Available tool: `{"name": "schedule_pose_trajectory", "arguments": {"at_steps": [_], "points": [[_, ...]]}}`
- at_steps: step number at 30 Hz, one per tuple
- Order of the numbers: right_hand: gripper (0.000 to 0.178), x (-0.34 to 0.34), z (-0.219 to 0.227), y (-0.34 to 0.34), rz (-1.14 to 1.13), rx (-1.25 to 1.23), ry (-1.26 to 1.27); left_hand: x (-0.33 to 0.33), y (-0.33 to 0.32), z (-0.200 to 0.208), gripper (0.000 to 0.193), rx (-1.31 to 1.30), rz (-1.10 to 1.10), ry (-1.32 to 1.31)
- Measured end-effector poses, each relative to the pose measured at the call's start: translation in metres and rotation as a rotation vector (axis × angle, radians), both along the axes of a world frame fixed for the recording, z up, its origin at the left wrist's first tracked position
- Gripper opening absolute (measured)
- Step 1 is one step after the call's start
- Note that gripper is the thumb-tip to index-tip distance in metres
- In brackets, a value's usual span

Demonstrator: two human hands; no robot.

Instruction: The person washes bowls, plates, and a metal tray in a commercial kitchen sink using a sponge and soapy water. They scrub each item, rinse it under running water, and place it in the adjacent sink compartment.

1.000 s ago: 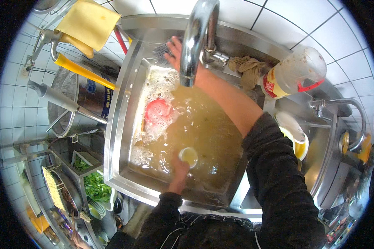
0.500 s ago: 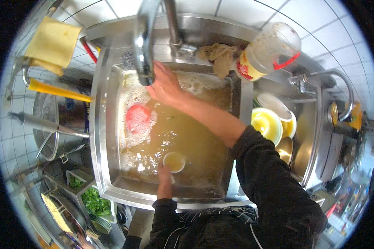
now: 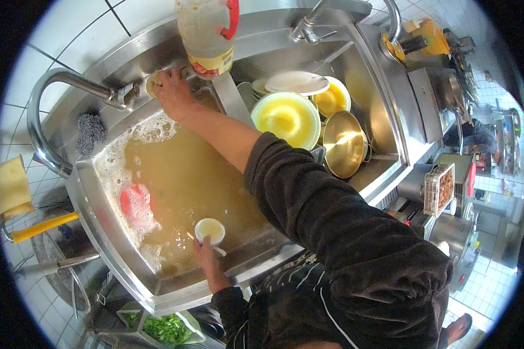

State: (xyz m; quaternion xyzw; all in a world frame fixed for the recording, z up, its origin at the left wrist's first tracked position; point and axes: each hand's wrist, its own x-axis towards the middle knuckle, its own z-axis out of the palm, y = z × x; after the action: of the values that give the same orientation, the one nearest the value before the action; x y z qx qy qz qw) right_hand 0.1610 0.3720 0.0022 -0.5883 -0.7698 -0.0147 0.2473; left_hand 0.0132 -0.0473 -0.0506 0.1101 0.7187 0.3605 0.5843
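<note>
My left hand (image 3: 205, 256) grips a small white bowl (image 3: 209, 231) at the surface of the cloudy brown water, near the front of the sink (image 3: 106, 244). Some pale liquid sits inside the bowl. A slim white piece (image 3: 219, 251) shows beside my fingers; its kind is unclear. At the sink's back ledge, my right hand (image 3: 173, 96) is closed over a beige cloth (image 3: 153, 85), which it partly hides. The cloth lies right by a large clear plastic jug (image 3: 206, 35) with a red handle. A red object (image 3: 136, 202) floats in foam at the left.
A curved faucet (image 3: 38, 116) arches over the left rim, with a steel scourer (image 3: 91, 134) close by. The right basin holds a pale green bowl (image 3: 286, 121), plates (image 3: 297, 83) and a brass-coloured pan (image 3: 343, 144). A yellow handle (image 3: 45, 227) juts toward the left rim.
The view has swung to the right. My right hand has left the spot by the faucet and scourer and taken hold of the cloth. My left hand still holds the bowl.
</note>
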Motion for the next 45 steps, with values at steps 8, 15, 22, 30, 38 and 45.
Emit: {"name": "schedule_pose_trajectory", "arguments": {"at_steps": [8, 15, 22, 30, 38, 45], "points": [[0.041, 0.015, -0.023, -0.173, 0.179, -0.437, 0.304, 0.019, -0.001, -0.012, 0.042, -0.002, 0.101, 0.09], [0.047, 0.014, -0.131, -0.306, -0.054, -1.114, 0.207, -0.005, 0.003, -0.018, 0.046, -0.033, 0.135, 0.296], [0.044, -0.001, -0.044, -0.329, 0.231, -1.239, 0.642, 0.003, 0.006, 0.0, 0.039, 0.055, 0.146, -0.149], [0.047, 0.01, -0.031, -0.379, 0.423, -0.922, 0.304, -0.015, 0.043, -0.032, 0.046, -0.17, -0.513, 0.418], [0.031, 0.006, -0.049, -0.376, 0.161, -1.041, 0.769, 0.029, 0.038, -0.005, 0.037, 0.015, -0.095, -0.265], [0.026, 0.021, -0.046, -0.373, 0.664, -0.437, 0.365, 0.0, 0.056, 0.0, 0.038, -0.286, -0.254, -0.283]]}}
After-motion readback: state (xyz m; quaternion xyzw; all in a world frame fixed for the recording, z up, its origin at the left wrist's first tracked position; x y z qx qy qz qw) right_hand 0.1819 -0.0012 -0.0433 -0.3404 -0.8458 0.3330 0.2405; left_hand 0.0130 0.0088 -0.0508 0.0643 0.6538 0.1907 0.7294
